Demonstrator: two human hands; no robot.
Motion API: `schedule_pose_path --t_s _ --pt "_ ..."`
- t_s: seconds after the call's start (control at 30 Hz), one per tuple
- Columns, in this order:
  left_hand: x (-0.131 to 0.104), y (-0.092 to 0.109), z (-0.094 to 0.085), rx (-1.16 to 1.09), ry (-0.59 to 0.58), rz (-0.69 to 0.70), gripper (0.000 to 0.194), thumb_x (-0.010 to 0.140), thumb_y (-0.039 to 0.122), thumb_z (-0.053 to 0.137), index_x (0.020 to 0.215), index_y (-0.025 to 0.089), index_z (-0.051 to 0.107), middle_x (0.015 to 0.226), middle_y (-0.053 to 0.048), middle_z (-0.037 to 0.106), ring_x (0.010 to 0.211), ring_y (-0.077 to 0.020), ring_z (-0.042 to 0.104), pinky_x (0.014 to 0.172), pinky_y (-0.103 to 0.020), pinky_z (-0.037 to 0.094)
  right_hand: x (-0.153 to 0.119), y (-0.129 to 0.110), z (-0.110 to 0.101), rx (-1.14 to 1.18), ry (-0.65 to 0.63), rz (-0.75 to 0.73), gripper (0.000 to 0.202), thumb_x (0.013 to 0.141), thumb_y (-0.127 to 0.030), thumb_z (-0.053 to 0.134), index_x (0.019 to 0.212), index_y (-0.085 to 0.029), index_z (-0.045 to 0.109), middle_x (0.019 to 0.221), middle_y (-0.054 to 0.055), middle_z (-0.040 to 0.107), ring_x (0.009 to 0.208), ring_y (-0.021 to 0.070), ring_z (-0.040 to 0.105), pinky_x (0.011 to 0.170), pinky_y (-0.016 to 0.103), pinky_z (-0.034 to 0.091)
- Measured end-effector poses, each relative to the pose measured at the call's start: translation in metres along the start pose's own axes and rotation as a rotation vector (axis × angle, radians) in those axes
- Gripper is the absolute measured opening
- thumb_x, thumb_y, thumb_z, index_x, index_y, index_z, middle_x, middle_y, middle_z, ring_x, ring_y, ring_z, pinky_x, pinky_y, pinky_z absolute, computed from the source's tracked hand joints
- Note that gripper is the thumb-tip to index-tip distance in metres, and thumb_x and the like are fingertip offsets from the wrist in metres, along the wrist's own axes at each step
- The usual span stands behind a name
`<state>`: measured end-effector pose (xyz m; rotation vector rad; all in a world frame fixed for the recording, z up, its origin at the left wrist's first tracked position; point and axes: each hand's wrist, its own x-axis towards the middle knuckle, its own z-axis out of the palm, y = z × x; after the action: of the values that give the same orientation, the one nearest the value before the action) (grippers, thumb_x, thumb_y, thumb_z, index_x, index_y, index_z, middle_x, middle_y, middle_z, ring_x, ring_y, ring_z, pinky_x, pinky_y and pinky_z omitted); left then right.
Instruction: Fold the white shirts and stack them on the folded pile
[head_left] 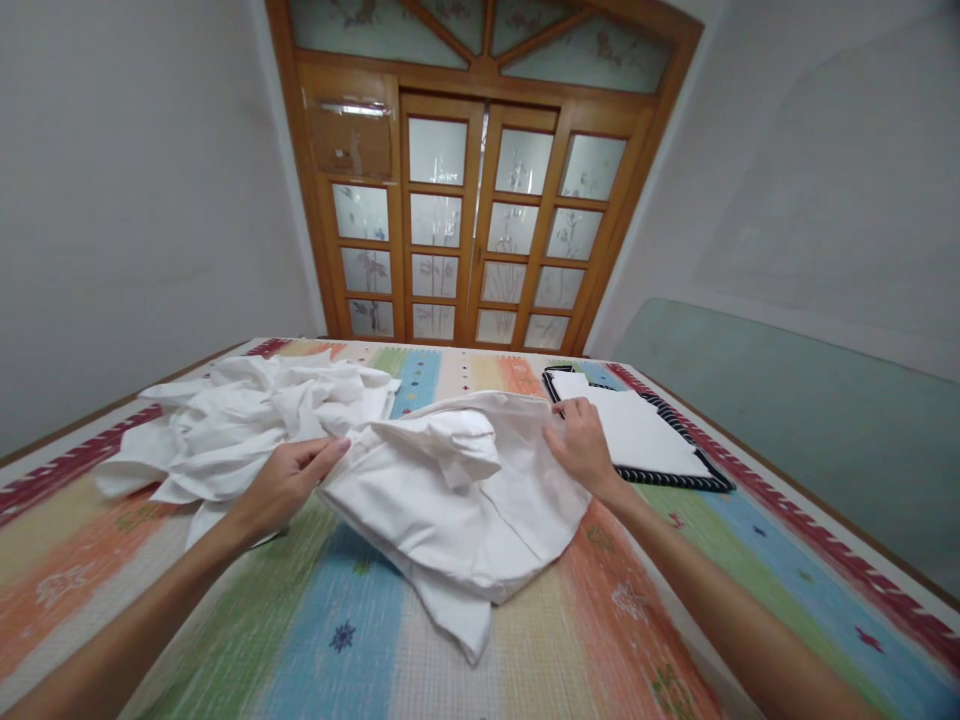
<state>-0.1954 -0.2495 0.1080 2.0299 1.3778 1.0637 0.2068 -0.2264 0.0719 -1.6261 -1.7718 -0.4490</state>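
Note:
A crumpled white cloth (450, 510) hangs between my two hands, lifted over the middle of the striped bed cover. My left hand (296, 480) pinches its left edge between thumb and fingers. At its upper right corner, my right hand (581, 440) grips the fabric with closed fingers. A fold of the cloth flops forward at the top centre, and a pointed corner droops at the bottom. Close to my left hand lies a loose heap of white cloth (247, 420). Beyond my right hand are flat, folded white pieces (645, 430) on a black and white striped item (675, 478).
The colourful striped cover (360, 640) spreads over the bed. Wooden doors with glass panes (480, 220) stand at the far end. White walls flank both sides, and a pale green panel (787, 400) runs along the right wall.

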Motion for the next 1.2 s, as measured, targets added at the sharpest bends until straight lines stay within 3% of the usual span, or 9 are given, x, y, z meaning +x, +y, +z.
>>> schedule_pose_path --t_s 0.13,0.23,0.33,0.43,0.5,0.67,0.83,0.97,1.2 --pt "0.005 -0.007 0.002 0.048 -0.073 -0.059 0.034 0.080 0.052 0.052 0.092 0.020 0.049 0.051 0.009 0.044 0.041 -0.0111 0.042 0.044 -0.021 0.033 -0.003 -0.034 0.005 0.027 0.005 -0.133 0.035 0.081 -0.021 0.052 0.115 -0.014 0.054 0.115 0.016 0.049 0.108 0.0315 0.042 0.095 0.045 0.034" --pt "0.006 -0.008 0.007 0.276 0.045 0.076 0.044 0.074 0.041 0.058 0.110 0.020 0.046 0.073 0.002 0.058 0.059 -0.0154 0.054 0.058 -0.026 0.042 0.000 -0.055 0.006 0.057 -0.037 -0.339 0.043 0.084 -0.020 0.052 0.127 -0.016 0.051 0.130 0.015 0.044 0.116 0.0305 0.038 0.100 0.045 0.030" --pt "0.002 0.001 0.023 0.444 0.166 0.188 0.026 0.075 0.035 0.054 0.095 0.019 0.052 0.085 -0.004 0.059 0.079 -0.0217 0.058 0.071 -0.033 0.045 0.010 -0.070 0.010 0.106 -0.092 -0.483 0.043 0.086 -0.020 0.053 0.129 -0.021 0.052 0.138 0.012 0.041 0.123 0.0293 0.034 0.102 0.045 0.029" --pt "-0.003 0.012 0.050 0.420 0.055 0.212 0.018 0.082 0.037 0.050 0.077 0.020 0.051 0.076 -0.003 0.059 0.074 -0.0206 0.057 0.071 -0.034 0.046 0.022 -0.081 0.019 0.110 -0.175 -0.572 0.029 0.088 -0.023 0.057 0.117 -0.024 0.061 0.128 0.012 0.052 0.119 0.0279 0.039 0.099 0.044 0.031" --pt "-0.002 0.016 0.069 0.339 0.008 0.257 0.020 0.081 0.040 0.055 0.083 0.020 0.054 0.085 -0.005 0.062 0.083 -0.0226 0.059 0.078 -0.038 0.048 0.028 -0.088 0.024 0.083 -0.225 -0.604 0.018 0.088 -0.025 0.059 0.104 -0.021 0.066 0.109 0.011 0.061 0.105 0.0253 0.048 0.093 0.041 0.034" --pt "0.020 0.015 0.097 0.074 0.013 0.277 0.046 0.073 0.043 0.068 0.108 0.018 0.053 0.108 -0.010 0.061 0.100 -0.0263 0.058 0.088 -0.042 0.047 0.034 -0.106 0.023 0.112 -0.237 -0.617 0.009 0.088 -0.022 0.059 0.088 -0.016 0.066 0.083 0.008 0.063 0.082 0.0202 0.052 0.075 0.031 0.039" --pt "0.038 0.022 0.098 -0.106 0.130 0.253 0.034 0.074 0.028 0.064 0.105 0.018 0.055 0.103 -0.007 0.059 0.095 -0.0214 0.057 0.086 -0.037 0.047 0.033 -0.112 0.002 0.370 -0.354 -0.628 0.012 0.083 -0.015 0.055 0.089 -0.016 0.065 0.081 0.005 0.061 0.077 0.0173 0.054 0.072 0.027 0.042" --pt "0.043 0.032 0.091 -0.060 0.051 0.307 0.012 0.075 0.019 0.056 0.084 0.017 0.063 0.092 -0.005 0.056 0.091 -0.0201 0.055 0.086 -0.034 0.046 0.035 -0.102 -0.009 0.547 -0.439 -0.657 0.029 0.081 -0.010 0.046 0.103 -0.016 0.064 0.099 0.008 0.062 0.095 0.0203 0.054 0.088 0.034 0.042" --pt "0.058 0.060 0.073 -0.159 0.028 0.493 0.010 0.080 0.023 0.057 0.081 0.017 0.066 0.109 -0.009 0.056 0.108 -0.0220 0.054 0.096 -0.033 0.042 0.062 -0.072 0.001 0.571 -0.437 -0.292 0.035 0.080 -0.010 0.041 0.102 -0.014 0.067 0.111 0.011 0.062 0.107 0.0218 0.053 0.096 0.038 0.038"
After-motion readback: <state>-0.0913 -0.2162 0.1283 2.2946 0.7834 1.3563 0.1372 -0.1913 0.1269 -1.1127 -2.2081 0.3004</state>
